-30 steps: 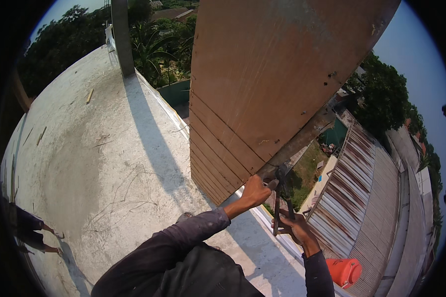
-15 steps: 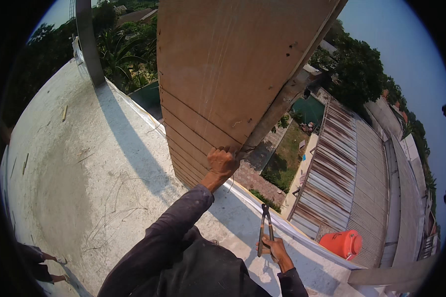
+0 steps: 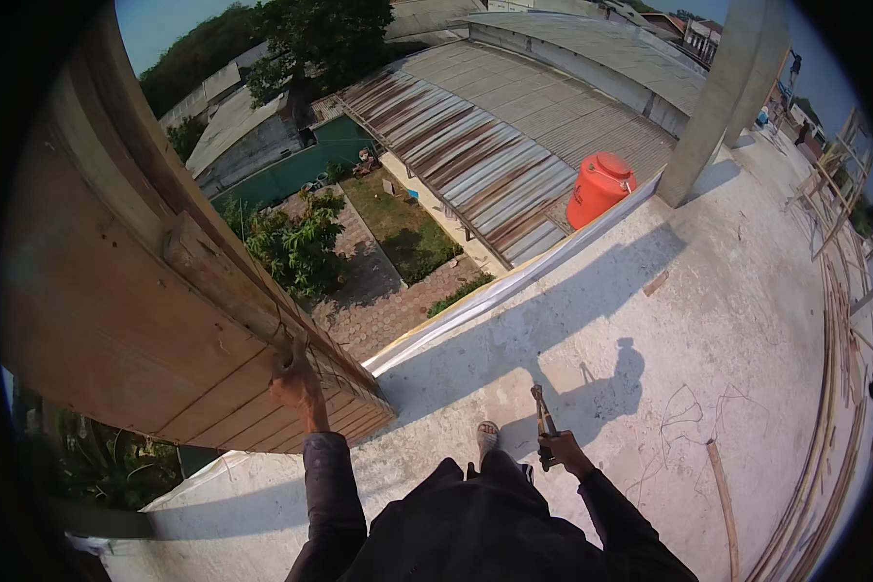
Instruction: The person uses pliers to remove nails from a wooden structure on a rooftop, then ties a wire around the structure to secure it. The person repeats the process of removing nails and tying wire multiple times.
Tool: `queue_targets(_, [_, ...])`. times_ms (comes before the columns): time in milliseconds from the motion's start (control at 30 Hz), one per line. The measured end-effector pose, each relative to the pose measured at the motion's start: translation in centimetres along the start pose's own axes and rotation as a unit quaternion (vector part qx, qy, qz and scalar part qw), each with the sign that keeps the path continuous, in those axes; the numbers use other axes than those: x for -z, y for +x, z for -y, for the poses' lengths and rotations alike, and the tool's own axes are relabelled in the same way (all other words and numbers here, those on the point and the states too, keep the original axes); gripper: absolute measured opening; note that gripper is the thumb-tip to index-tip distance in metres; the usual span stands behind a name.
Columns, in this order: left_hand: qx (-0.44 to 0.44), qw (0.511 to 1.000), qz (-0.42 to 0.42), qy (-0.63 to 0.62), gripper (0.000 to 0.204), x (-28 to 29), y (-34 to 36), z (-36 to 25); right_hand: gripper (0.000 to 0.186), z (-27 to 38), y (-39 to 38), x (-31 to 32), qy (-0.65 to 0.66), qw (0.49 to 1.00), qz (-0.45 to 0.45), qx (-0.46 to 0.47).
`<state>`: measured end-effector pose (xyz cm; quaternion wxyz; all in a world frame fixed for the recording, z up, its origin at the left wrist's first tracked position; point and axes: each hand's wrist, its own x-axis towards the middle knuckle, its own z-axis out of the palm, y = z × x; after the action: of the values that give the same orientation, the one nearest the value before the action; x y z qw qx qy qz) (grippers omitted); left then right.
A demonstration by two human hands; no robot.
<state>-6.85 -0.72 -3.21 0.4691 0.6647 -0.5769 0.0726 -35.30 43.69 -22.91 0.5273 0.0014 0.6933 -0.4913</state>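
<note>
At the left stands a tall brown wooden formwork panel (image 3: pixel 116 320) with several thin wires (image 3: pixel 209 400) bound across its lower part. My left hand (image 3: pixel 301 390) is closed at the panel's edge, close to these wires. What its fingers grip is hidden. My right hand (image 3: pixel 565 452) is wrapped around a pair of pincers (image 3: pixel 543 412), held over the concrete with the jaws pointing away from me. The pincers touch neither the panel nor the wires.
Past the white-lined concrete edge (image 3: pixel 475 312) there is a drop to a paved yard. An orange tank (image 3: pixel 601 191) stands just beyond that edge. A grey column (image 3: pixel 713 116) rises at right. A stick (image 3: pixel 721 504), loose wire (image 3: pixel 684 417) and long poles (image 3: pixel 824 417) lie at right.
My view has swung to the right, so the panel now sits farther left. The pincers' handles, spread before, now look closer together. My left hand stays at the panel's edge.
</note>
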Motion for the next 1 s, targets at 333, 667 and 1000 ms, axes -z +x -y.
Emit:
queue_targets(333, [-0.109, 0.968, 0.18, -0.136, 0.049, 3.5, -7.7, 0.3, 0.027, -32.6, -15.6, -2.1, 0.083, 0.952, -0.231, -0.181])
queue_targets(667, [-0.363, 0.313, 0.878, 0.002, 0.045, 14.6, -37.1, 3.8, 0.018, -46.3, -23.3, -5.2, 0.417, 0.785, -0.323, -0.325])
queue_targets(1000, [-0.108, 0.498, 0.859, 0.042, 0.031, 6.6, -51.7, 1.9, 0.025, -52.4, -17.3, 17.5, 0.324, 0.849, -0.321, -0.267])
